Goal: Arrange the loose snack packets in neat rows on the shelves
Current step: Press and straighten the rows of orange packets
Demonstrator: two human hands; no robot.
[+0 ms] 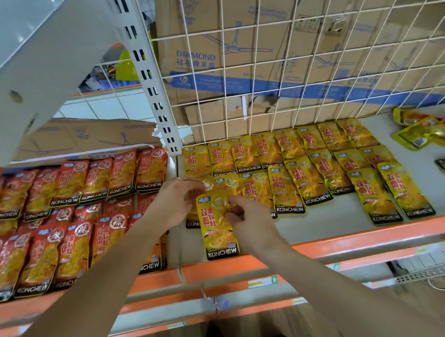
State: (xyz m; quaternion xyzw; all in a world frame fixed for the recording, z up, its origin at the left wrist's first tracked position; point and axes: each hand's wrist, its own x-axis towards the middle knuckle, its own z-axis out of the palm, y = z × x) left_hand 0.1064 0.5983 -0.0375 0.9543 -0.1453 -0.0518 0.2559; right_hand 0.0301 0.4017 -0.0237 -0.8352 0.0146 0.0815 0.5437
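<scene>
Fingers (239, 202) of my right hand (250, 220) pinch the yellow packet (217, 223) just behind the orange shelf edge (345, 239); I'd lay it square to that edge, overlapping evenly, my left hand (174, 200), grip unclear, steadying neighbouring packets (256, 189)

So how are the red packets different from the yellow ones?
Red packets fill the left shelf in full rows; yellow packets on the right leave bare shelf, with some loose far right. No hand holds a red one; the right hand pinches a yellow one. Both kinds say KONCHEW.
</scene>
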